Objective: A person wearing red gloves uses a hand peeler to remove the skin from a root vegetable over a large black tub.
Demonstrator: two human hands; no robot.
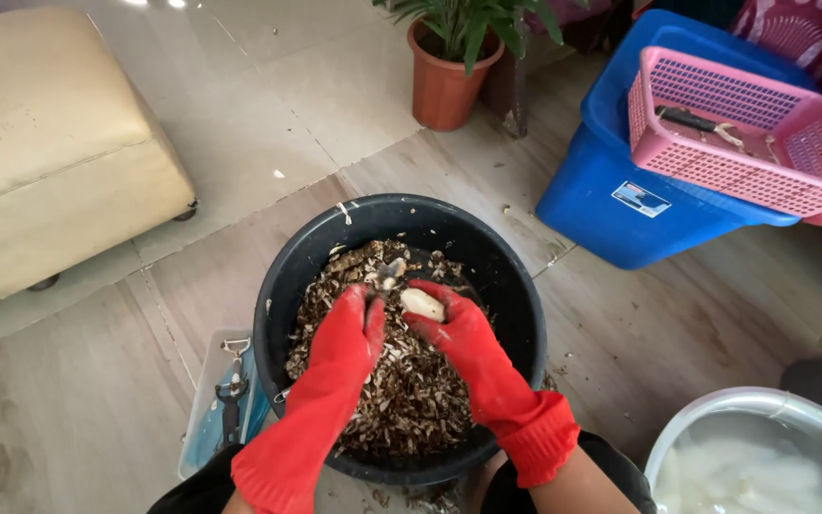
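Observation:
Both my hands wear long red rubber gloves and hover over a black round tub [516, 286] filled with brown peelings [411, 390]. My right hand [449, 328] grips a pale, peeled root piece [423, 304]. My left hand [354, 328] is closed around a small tool [389, 271], whose tip pokes out above the fingers, close to the root. The tool's handle is hidden inside the glove.
A blue bin [620, 181] carrying a pink slatted basket [744, 133] stands at the right. A metal basin [763, 457] with water and white pieces sits bottom right. A lid with a peeler [232, 395] lies left of the tub. A cream ottoman [49, 143] and potted plant [449, 67] stand behind.

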